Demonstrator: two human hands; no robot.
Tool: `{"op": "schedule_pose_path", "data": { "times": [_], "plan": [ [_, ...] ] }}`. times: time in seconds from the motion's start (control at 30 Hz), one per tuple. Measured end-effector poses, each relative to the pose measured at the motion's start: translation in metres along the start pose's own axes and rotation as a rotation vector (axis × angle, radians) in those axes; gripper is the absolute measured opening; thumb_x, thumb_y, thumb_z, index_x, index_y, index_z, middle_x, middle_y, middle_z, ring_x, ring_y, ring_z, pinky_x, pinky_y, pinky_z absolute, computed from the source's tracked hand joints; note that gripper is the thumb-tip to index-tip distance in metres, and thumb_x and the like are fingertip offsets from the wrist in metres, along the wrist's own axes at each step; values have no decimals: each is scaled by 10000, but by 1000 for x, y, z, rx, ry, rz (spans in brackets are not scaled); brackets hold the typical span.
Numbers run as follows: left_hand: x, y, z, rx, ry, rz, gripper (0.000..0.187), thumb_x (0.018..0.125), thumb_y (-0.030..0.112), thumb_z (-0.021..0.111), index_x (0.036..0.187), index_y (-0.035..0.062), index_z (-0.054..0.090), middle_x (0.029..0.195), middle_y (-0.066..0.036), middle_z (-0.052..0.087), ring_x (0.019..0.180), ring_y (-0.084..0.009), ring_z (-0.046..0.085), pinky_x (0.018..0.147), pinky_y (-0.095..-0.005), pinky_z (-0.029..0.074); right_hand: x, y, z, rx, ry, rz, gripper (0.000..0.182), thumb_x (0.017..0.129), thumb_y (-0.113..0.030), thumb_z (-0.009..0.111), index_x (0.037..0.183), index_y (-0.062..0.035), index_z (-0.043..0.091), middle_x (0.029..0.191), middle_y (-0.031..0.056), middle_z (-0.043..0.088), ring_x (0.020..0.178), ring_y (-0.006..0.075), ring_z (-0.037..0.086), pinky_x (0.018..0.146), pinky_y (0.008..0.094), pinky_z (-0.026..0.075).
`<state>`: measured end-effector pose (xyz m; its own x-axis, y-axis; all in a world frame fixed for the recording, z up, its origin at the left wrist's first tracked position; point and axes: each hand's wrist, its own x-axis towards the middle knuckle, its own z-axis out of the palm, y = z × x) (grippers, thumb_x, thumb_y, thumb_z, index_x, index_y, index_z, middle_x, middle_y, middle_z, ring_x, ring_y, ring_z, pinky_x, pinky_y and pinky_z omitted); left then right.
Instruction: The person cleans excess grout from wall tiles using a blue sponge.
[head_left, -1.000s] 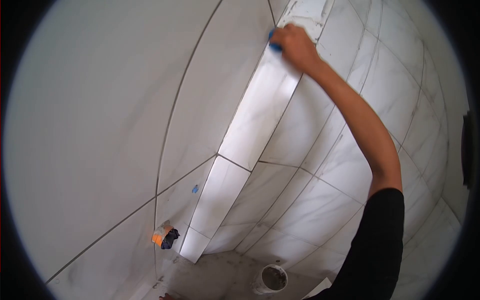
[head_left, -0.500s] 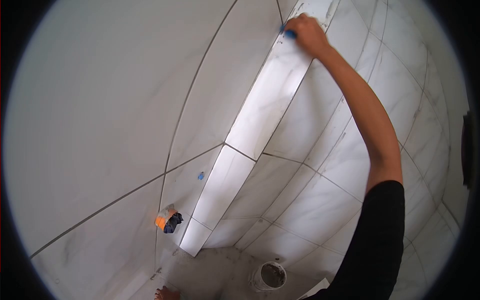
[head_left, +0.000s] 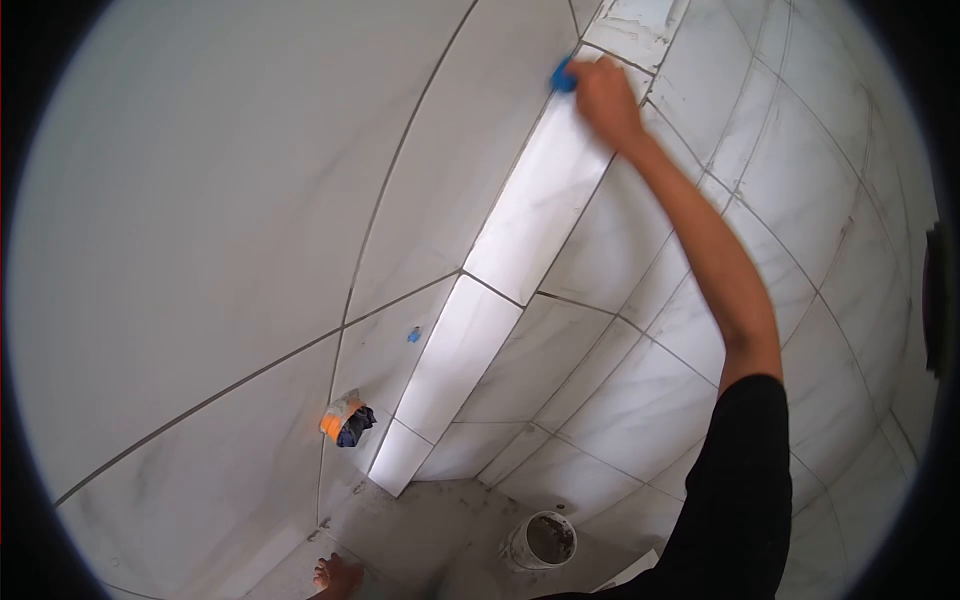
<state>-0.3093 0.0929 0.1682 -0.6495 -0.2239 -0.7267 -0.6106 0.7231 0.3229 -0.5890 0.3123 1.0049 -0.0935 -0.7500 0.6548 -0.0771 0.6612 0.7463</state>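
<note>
My right hand (head_left: pixel 608 105) is closed on a small blue tool (head_left: pixel 563 74), mostly covered by the fingers, so its exact kind does not show. It presses at the left edge of a narrow white tile strip (head_left: pixel 530 215), just below a dark joint. Grey smears mark the tile (head_left: pixel 630 30) above that joint. Down at the bottom edge, my left hand (head_left: pixel 338 576) shows only in part, its fingers apart and holding nothing, close to the lower wall tiles.
An opening with orange and dark wrapped material (head_left: pixel 347 420) sits in the left wall, near a small blue plug (head_left: pixel 414 334). On the grey floor (head_left: pixel 420 530) stands a white bucket (head_left: pixel 541 541) with dark contents. Marbled tiles (head_left: pixel 690 375) cover the right wall.
My right hand has slid a little down the strip with the blue tool, uncovering the joint above. More of my left hand has come into view. The whole view has shifted slightly.
</note>
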Motion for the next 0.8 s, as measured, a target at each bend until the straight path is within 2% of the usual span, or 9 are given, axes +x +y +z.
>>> {"op": "schedule_pose_path", "data": {
  "times": [0.1, 0.13, 0.2, 0.3, 0.43, 0.57, 0.63, 0.73, 0.8],
  "plan": [
    [-23, 11, -9, 1, 40, 5, 786, 799, 565, 651, 1424, 122, 473, 1491, -210, 386, 1377, -411, 393, 1065, -551, 389, -96, -82, 22, 303, -58, -264, 108, 795, -42, 578, 842, -94, 659, 839, 119, 637, 874, 297, 605, 783, 413, 462],
    [-14, 9, 0, -7, 46, 12, 786, 799, 565, 651, 1424, 122, 473, 1491, -210, 386, 1377, -411, 393, 1065, -551, 389, -108, -108, -6, 239, -336, -402, 99, 789, -78, 602, 853, -102, 674, 905, 94, 660, 951, 267, 606, 796, 387, 462],
    [13, -10, 19, -45, -36, 154, 933, 917, 614, 563, 1598, 94, 194, 1654, -225, 131, 1493, -483, 164, 1174, -635, 195, -98, -101, -10, 212, -254, -498, 114, 776, -90, 625, 868, -111, 688, 944, 77, 671, 994, 242, 607, 806, 368, 464],
    [-4, -2, 9, -86, -56, 66, 930, 908, 606, 582, 1595, 103, 210, 1653, -224, 139, 1492, -484, 163, 1177, -632, 189, -24, -16, 4, 64, -155, -353, 219, 773, 18, 550, 914, -84, 684, 949, 89, 674, 934, 281, 605, 834, 410, 471],
    [-11, 2, 2, -91, -57, 42, 928, 904, 603, 592, 1594, 109, 218, 1652, -220, 144, 1491, -487, 162, 1178, -631, 188, 71, 87, -30, -364, 3, -66, 261, 828, -39, 590, 1031, -90, 747, 945, 134, 709, 909, 313, 662, 799, 455, 554],
    [-9, -2, -1, -43, -84, 52, 911, 909, 599, 585, 1589, 107, 230, 1649, -216, 159, 1484, -481, 191, 1172, -633, 201, 28, 30, 6, -100, 66, -42, 175, 761, 39, 580, 878, -23, 695, 858, 173, 672, 828, 364, 638, 743, 475, 537],
    [-8, 2, 1, -48, -93, 55, 905, 910, 595, 584, 1587, 106, 236, 1648, -214, 163, 1482, -478, 201, 1170, -635, 205, -17, -32, -16, 16, -119, -116, 151, 742, 73, 575, 828, -15, 662, 866, 178, 667, 855, 340, 616, 760, 452, 514],
    [-22, 1, -7, -58, -47, 50, 881, 921, 586, 574, 1583, 104, 249, 1643, -222, 172, 1475, -488, 210, 1171, -629, 214, -10, 1, -16, 46, -144, -324, 155, 759, 61, 574, 841, -38, 660, 901, 168, 665, 868, 332, 616, 820, 437, 501],
    [-25, 0, -8, -41, -72, 107, 867, 931, 580, 567, 1584, 105, 252, 1641, -224, 183, 1480, -484, 206, 1172, -626, 216, 34, 49, -15, -160, -41, -15, 157, 802, -5, 589, 894, -68, 700, 910, 144, 690, 919, 331, 646, 794, 462, 530]
  ]
}}
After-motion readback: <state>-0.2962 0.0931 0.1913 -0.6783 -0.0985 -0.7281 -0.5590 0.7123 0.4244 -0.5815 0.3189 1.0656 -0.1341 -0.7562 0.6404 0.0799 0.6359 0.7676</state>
